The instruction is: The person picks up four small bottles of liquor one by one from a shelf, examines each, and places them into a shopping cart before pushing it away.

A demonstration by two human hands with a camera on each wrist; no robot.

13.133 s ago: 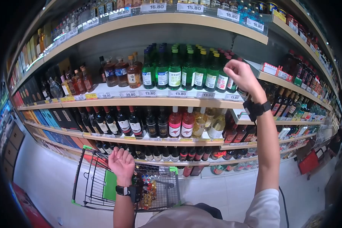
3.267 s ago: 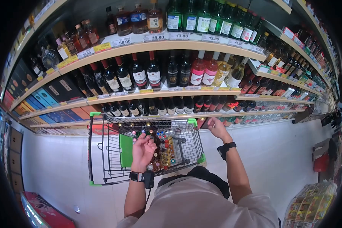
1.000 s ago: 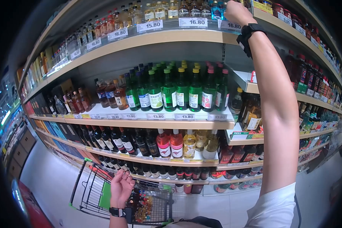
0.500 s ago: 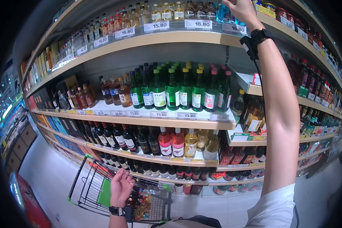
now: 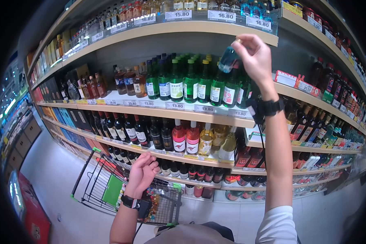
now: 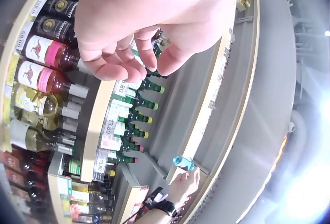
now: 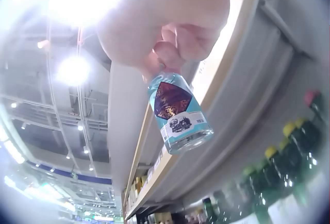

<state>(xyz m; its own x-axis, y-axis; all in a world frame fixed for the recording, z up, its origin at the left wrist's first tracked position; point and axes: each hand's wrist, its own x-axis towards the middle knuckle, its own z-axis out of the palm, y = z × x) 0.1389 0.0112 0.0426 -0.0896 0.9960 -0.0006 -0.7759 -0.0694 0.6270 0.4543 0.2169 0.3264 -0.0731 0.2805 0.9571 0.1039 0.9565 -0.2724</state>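
Observation:
My right hand (image 5: 254, 59) pinches a small blue liquor bottle (image 7: 178, 113) by its neck. The bottle tilts, its base pointing down and left in the head view, in front of the green bottles (image 5: 177, 81). A dark diamond label and a white label show on it in the right wrist view. In the left wrist view the blue bottle (image 6: 183, 162) appears small beside the upper shelf. My left hand (image 5: 142, 173) is raised over the cart with loosely curled fingers and holds nothing. Fingertips (image 6: 111, 72) of that hand overlap the shelf bottles in its wrist view.
Below the left hand stands a shopping cart (image 5: 173, 205) with many small bottles (image 5: 153, 203) in it. The upper shelf edge (image 5: 183, 29) runs above the right hand and carries more blue bottles (image 5: 250, 9). Wine bottles (image 5: 192, 138) line the shelf below. A red case (image 5: 32, 207) stands at left.
My right hand has come down from the upper shelf, carrying the blue bottle out. The left hand has risen slightly and moved right.

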